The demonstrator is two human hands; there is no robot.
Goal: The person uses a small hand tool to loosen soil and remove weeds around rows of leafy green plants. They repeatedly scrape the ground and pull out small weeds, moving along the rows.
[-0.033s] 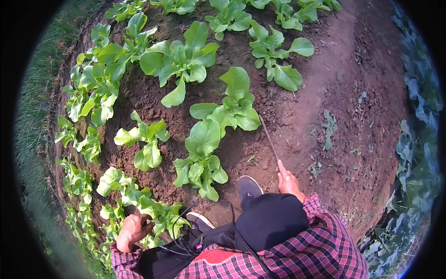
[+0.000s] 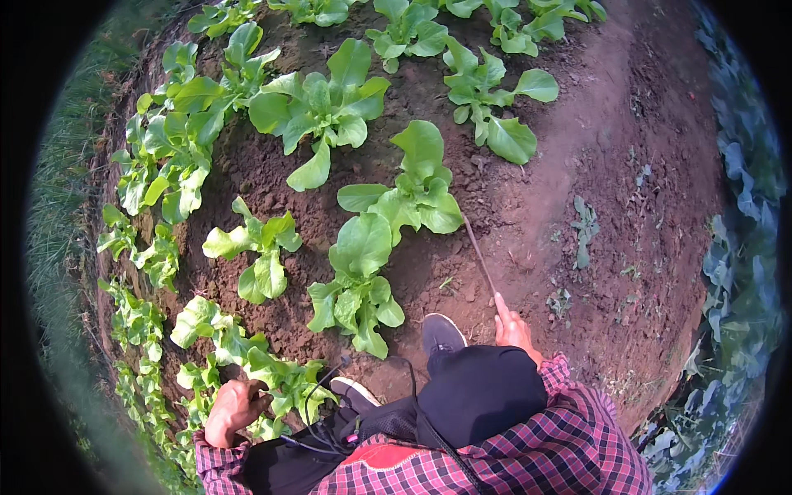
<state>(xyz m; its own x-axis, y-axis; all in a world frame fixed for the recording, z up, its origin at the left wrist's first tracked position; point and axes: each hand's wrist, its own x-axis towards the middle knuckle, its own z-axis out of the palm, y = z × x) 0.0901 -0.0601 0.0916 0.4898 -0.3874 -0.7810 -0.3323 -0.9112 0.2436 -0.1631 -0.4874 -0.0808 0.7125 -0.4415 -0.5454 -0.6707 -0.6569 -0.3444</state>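
Observation:
My right hand [image 2: 515, 332] is closed around the near end of a thin brown stick-like tool [image 2: 480, 257], index finger laid along it. The tool slants up over the soil, its far end beside the right-hand leaves of a lettuce plant [image 2: 418, 194]. Closer to me grows another lettuce [image 2: 360, 301], its leaves touching the first. At the lower left my left hand [image 2: 237, 406] is closed with curled fingers beside pale green lettuce leaves [image 2: 285, 375]. Whatever it may hold is hidden.
My shoes [image 2: 442, 333] stand on the soil beside the nearer lettuce. More lettuces [image 2: 322, 111] grow ahead and to the left. A bare dirt strip [image 2: 606, 223] runs along the right, with bluish leafy plants [image 2: 747, 272] beyond it. Dark cords [image 2: 312, 412] hang near my left knee.
My right hand and the stick-like tool have shifted very slightly toward me. The left hand stays almost in place.

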